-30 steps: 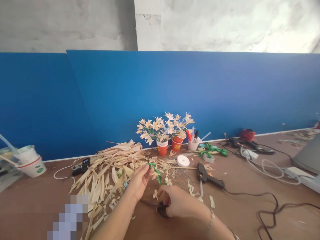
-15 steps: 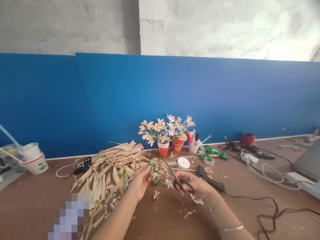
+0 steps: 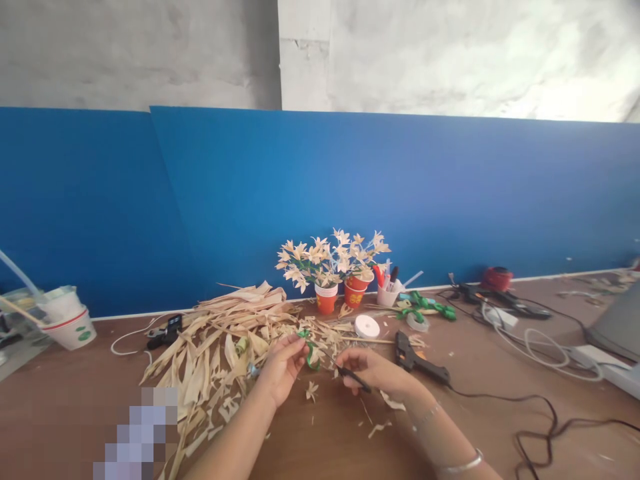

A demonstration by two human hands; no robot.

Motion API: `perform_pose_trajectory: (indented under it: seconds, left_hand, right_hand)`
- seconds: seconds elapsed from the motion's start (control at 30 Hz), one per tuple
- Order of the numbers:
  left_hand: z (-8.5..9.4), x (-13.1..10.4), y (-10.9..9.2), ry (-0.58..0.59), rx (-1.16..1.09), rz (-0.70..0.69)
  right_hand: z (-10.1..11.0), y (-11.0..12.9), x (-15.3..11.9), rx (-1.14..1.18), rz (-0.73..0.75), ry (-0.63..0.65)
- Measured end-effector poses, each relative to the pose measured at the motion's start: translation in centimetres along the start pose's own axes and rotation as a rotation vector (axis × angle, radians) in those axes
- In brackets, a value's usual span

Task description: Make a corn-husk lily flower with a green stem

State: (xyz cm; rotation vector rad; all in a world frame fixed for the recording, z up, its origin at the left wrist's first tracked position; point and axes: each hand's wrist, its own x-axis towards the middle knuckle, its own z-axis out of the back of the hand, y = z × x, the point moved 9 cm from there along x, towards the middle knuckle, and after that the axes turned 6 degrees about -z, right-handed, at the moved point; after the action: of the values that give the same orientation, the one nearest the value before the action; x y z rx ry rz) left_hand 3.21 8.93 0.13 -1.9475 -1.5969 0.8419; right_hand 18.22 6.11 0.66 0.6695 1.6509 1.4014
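Note:
My left hand [image 3: 284, 365] pinches a small green ribbon piece [image 3: 313, 355], which curls down from the fingertips. My right hand [image 3: 373, 371] is closed on black-handled scissors [image 3: 354, 379], their blades pointing up and left beside the ribbon. Just below and between the hands, a pale husk flower [image 3: 312, 391] lies on the table. Behind the hands stand orange cups, one of them a cup [image 3: 326, 303] with a bunch of pale flowers [image 3: 320, 255] in it.
Dry husks [image 3: 200, 360] spread over the left side of the table [image 3: 320, 443]. A white roll [image 3: 367, 326] lies behind my right hand, with a black glue gun [image 3: 423, 361] and its cord to the right. A white cup [image 3: 73, 328] stands far left.
My right hand has moved a little left and turned the scissors, bringing the blades close to the green ribbon. My left hand has shifted slightly, still pinching the ribbon.

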Motion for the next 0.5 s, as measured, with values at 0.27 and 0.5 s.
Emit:
perform_pose_trajectory:
  seconds: [0.27,0.5]
  left_hand:
    - [0.0,-0.1,1.0,0.028,0.019,0.056]
    - [0.1,-0.3,1.5,0.010,0.071,0.046]
  right_hand:
    - [-0.7,-0.8,1.0,0.043,0.035,0.001]
    - [-1.6,-0.6,1.9,0.019,0.107,-0.059]
